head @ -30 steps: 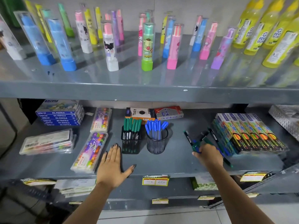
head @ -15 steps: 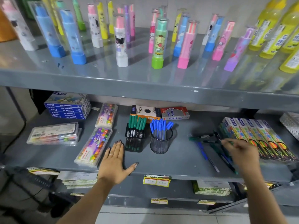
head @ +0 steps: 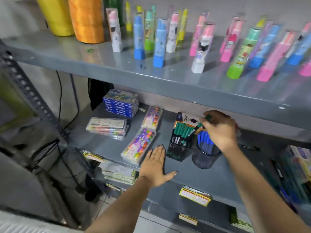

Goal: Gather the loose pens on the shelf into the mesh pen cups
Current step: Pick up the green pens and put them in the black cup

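On the middle shelf point(head: 107, 145) stand two mesh pen cups. The square black cup point(head: 177, 151) holds several green-capped pens; the round black cup point(head: 202, 158) to its right holds several blue-capped pens. My right hand point(head: 218, 130) hovers above both cups, shut on green-capped pens point(head: 196, 129) whose tips slant down into the square cup. My left hand point(head: 155, 165) lies flat and open on the shelf's front edge, just left of the square cup. Loose pens point(head: 277, 169) lie blurred at the right of the shelf.
Clear cases of coloured items point(head: 138, 147) and a stack of blue oil pastel boxes point(head: 120, 105) fill the shelf's left side. An orange box point(head: 186, 119) sits behind the cups. The upper shelf point(head: 151, 76) overhangs closely, lined with upright eraser tubes. Boxes crowd the far right.
My right hand has picked up green pens from the right of the shelf and carried them left over the square cup. The view swung left. My left hand stayed flat on the shelf.
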Demonstrator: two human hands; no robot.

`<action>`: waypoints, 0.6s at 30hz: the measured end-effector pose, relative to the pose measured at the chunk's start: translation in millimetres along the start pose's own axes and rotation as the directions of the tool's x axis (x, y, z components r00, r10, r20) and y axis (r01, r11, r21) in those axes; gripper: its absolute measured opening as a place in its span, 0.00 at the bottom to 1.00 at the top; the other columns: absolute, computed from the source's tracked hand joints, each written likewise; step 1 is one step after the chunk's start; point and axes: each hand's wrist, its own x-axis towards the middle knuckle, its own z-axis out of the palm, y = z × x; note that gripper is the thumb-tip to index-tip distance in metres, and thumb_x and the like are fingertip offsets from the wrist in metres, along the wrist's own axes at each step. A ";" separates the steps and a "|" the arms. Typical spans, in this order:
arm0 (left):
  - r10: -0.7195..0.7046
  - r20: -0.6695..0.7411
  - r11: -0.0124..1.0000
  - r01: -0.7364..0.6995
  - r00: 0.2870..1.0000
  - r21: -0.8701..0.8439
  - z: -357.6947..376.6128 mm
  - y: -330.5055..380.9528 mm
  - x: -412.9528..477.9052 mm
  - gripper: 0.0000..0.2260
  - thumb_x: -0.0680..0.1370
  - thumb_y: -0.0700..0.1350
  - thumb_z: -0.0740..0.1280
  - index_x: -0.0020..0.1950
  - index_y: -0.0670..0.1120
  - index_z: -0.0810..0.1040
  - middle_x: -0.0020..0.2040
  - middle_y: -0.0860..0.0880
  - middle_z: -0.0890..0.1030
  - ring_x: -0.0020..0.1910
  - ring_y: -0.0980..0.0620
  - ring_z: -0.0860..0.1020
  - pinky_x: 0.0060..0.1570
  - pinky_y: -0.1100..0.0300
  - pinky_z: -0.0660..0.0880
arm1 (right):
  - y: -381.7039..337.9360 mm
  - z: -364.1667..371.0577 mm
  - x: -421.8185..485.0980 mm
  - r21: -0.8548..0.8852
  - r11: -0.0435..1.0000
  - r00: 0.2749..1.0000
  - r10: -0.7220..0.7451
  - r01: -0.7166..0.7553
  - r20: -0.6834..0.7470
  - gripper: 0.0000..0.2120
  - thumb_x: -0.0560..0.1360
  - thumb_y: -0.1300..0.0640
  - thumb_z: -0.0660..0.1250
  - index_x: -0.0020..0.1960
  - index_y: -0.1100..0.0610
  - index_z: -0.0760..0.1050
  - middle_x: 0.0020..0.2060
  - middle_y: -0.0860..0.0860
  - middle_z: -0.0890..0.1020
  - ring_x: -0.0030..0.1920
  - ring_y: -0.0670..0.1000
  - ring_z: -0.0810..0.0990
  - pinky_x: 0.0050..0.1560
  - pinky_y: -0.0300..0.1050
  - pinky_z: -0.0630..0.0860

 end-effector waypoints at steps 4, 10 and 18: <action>0.006 -0.003 1.000 -0.006 1.000 -0.008 -0.2 -0.3 0.0 0.50 0.70 0.78 0.42 0.78 0.42 0.40 0.80 0.45 0.43 0.78 0.51 0.39 0.74 0.53 0.34 | 11.7 30.0 8.7 -0.093 0.996 0.993 0.015 -0.003 0.119 0.08 0.71 0.56 0.73 0.48 0.56 0.79 0.35 0.55 0.84 0.35 0.57 0.83 0.42 0.52 0.81; 0.000 0.012 1.000 0.000 1.000 -0.027 -0.9 0.2 0.3 0.50 0.70 0.78 0.43 0.78 0.42 0.41 0.80 0.45 0.44 0.78 0.50 0.39 0.76 0.51 0.37 | 22.3 49.8 -2.6 -0.367 0.923 0.960 -0.010 0.117 0.281 0.12 0.71 0.45 0.72 0.47 0.52 0.80 0.40 0.51 0.84 0.42 0.56 0.82 0.40 0.45 0.77; 0.009 -0.001 1.000 -0.009 1.000 -0.010 0.5 -1.0 0.1 0.49 0.70 0.78 0.43 0.79 0.43 0.41 0.80 0.46 0.43 0.76 0.54 0.36 0.73 0.53 0.33 | 43.5 -9.4 14.0 -0.365 0.927 0.997 -0.076 0.082 0.030 0.05 0.71 0.58 0.68 0.41 0.55 0.83 0.40 0.58 0.85 0.40 0.60 0.83 0.42 0.47 0.77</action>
